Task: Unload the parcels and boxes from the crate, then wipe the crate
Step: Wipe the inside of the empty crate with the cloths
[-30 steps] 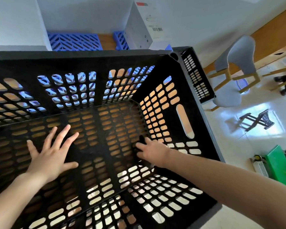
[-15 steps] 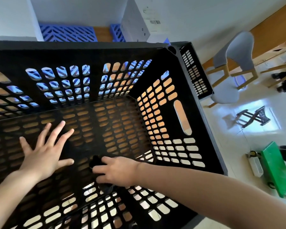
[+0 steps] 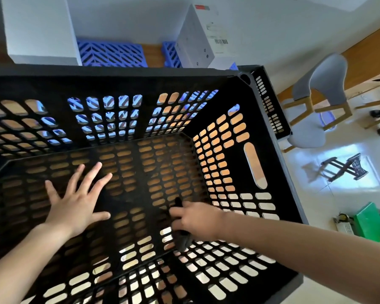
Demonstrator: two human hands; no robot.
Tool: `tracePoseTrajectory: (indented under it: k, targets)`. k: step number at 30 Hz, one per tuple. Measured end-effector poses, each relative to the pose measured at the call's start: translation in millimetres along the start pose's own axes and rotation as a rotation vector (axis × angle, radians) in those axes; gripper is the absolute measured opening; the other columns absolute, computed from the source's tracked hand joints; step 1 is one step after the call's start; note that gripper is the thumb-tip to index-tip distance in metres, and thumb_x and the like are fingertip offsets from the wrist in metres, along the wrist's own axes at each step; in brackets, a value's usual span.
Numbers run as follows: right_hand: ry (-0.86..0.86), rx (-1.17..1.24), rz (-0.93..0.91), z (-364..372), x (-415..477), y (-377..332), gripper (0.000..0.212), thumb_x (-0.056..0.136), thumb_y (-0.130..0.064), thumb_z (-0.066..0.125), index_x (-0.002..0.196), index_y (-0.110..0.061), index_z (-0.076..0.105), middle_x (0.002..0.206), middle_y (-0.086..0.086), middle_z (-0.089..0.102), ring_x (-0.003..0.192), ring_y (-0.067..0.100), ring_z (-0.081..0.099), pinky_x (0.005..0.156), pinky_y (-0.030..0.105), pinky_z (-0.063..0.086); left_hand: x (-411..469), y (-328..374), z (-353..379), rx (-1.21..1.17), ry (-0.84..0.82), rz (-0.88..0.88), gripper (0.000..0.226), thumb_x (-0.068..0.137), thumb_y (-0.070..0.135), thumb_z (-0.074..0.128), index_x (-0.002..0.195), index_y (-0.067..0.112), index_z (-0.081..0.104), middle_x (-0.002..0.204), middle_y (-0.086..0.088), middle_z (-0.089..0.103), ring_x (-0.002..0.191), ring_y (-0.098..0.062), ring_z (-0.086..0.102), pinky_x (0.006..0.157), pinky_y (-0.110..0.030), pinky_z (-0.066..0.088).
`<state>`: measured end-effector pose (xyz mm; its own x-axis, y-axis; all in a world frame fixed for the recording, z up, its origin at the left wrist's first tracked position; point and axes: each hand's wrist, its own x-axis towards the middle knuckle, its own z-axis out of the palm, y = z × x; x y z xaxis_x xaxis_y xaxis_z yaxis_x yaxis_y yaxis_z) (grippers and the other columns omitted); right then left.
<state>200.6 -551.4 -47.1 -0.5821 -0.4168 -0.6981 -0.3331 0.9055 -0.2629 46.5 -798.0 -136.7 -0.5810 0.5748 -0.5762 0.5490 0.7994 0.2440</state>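
Unloading appears complete: the black perforated plastic crate (image 3: 119,73) holds nothing but the hands, and a plain white box (image 3: 40,29) and a white labelled carton (image 3: 202,38) sit beyond its far rim. The left hand (image 3: 75,205) lies flat on the crate floor, fingers spread wide. The right hand (image 3: 198,220) grips a dark cloth (image 3: 182,240) near the right wall. Recommended: firm overlapping strokes, corners and walls included.

Slotted walls of the black crate (image 3: 119,73) are hemming me in all round; its open top is letting my arms through, and bare floor is lying free between my left hand (image 3: 75,205) and right hand (image 3: 198,220).
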Motion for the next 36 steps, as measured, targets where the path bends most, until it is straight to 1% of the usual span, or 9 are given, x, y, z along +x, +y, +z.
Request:
tracePoseTrajectory:
  k: [7, 12, 17, 22, 26, 30, 32, 34, 36]
  targets:
    - [0.062, 0.007, -0.226, 8.7, 48.5, -46.7, 0.029, 0.089, -0.009, 0.059, 0.116, -0.017, 0.064, 0.127, 0.005, 0.048, 0.098, 0.032, 0.053, 0.074, 0.038, 0.049, 0.1, -1.4, 0.9, 0.01, 0.023, 0.008, 0.102, 0.076, 0.064, 0.065, 0.154, 0.042, 0.003, 0.157, 0.014, -0.031, 0.146, -0.022, -0.026, 0.106, -0.076, 0.001]
    - [-0.048, -0.099, -0.158, 26.8, 28.6, -18.5, 0.027, 0.087, -0.012, 0.062, 0.113, -0.018, 0.064, 0.128, 0.0, 0.045, 0.105, 0.031, 0.053, 0.071, 0.035, 0.052, 0.3, -1.4, 1.9, 0.018, 0.022, 0.011, 0.101, 0.078, 0.064, 0.064, 0.153, 0.041, 0.0, 0.157, 0.013, -0.032, 0.145, -0.023, -0.028, 0.106, -0.076, 0.001]
    - [-0.243, -0.198, 0.03, 23.0, -14.8, 27.1, 0.027, 0.093, -0.007, 0.052, 0.117, -0.013, 0.063, 0.134, 0.004, 0.043, 0.119, 0.034, 0.046, 0.085, 0.041, 0.05, -0.3, -0.8, 1.2, -0.003, 0.025, 0.014, 0.1, 0.078, 0.063, 0.064, 0.154, 0.04, 0.002, 0.157, 0.012, -0.031, 0.145, -0.023, -0.028, 0.106, -0.076, 0.0]
    - [-0.299, -0.307, 0.057, 23.8, -10.6, 29.8, 0.024, 0.093, -0.007, 0.051, 0.111, -0.011, 0.066, 0.127, 0.005, 0.049, 0.113, 0.034, 0.05, 0.073, 0.038, 0.05, -0.7, 0.3, -0.1, -0.021, 0.033, 0.018, 0.101, 0.078, 0.062, 0.066, 0.154, 0.04, 0.004, 0.158, 0.012, -0.03, 0.146, -0.023, -0.028, 0.105, -0.076, -0.002]
    - [-0.014, -0.323, 0.135, 12.8, -16.3, 28.5, 0.033, 0.071, -0.013, 0.077, 0.103, -0.017, 0.067, 0.122, 0.006, 0.051, 0.104, 0.032, 0.058, 0.051, 0.034, 0.049, -0.9, 0.8, 0.6, -0.025, 0.028, 0.022, 0.101, 0.079, 0.06, 0.066, 0.154, 0.04, 0.001, 0.157, 0.012, -0.032, 0.145, -0.023, -0.03, 0.105, -0.075, -0.006]
    - [0.404, -0.333, 0.394, -36.6, 31.4, 53.7, 0.037, 0.056, -0.009, 0.081, 0.09, -0.012, 0.068, 0.105, 0.011, 0.059, 0.079, 0.032, 0.061, 0.044, 0.03, 0.046, -0.3, 0.1, 0.1, -0.046, 0.042, 0.025, 0.101, 0.079, 0.058, 0.067, 0.154, 0.04, 0.002, 0.15, 0.016, -0.04, 0.142, -0.02, -0.035, 0.088, -0.063, -0.033]
    - [0.447, -0.421, 0.478, -59.9, 56.6, 73.5, 0.032, 0.058, -0.011, 0.08, 0.087, -0.011, 0.068, 0.103, 0.011, 0.06, 0.079, 0.032, 0.059, 0.053, 0.033, 0.049, 0.4, -0.4, 0.4, -0.036, 0.04, 0.017, 0.102, 0.079, 0.059, 0.067, 0.154, 0.041, 0.0, 0.15, 0.016, -0.04, 0.143, -0.02, -0.034, 0.094, -0.066, -0.029]
    - [0.378, -0.456, 0.549, -66.8, 71.6, 88.1, 0.034, 0.056, -0.015, 0.083, 0.087, -0.012, 0.07, 0.105, 0.009, 0.063, 0.081, 0.032, 0.06, 0.059, 0.035, 0.051, 0.1, -2.1, 3.5, -0.038, 0.057, 0.014, 0.103, 0.077, 0.06, 0.068, 0.153, 0.042, 0.0, 0.153, 0.016, -0.036, 0.144, -0.02, -0.03, 0.104, -0.072, -0.014]
    - [0.304, -0.442, 0.566, -61.3, 74.2, 93.7, 0.039, 0.058, -0.018, 0.084, 0.094, -0.011, 0.07, 0.107, 0.009, 0.063, 0.085, 0.033, 0.061, 0.063, 0.037, 0.052, 0.3, -4.6, 6.9, -0.039, 0.098, 0.019, 0.106, 0.072, 0.061, 0.071, 0.153, 0.042, 0.005, 0.156, 0.016, -0.029, 0.145, -0.018, -0.027, 0.103, -0.074, -0.014]
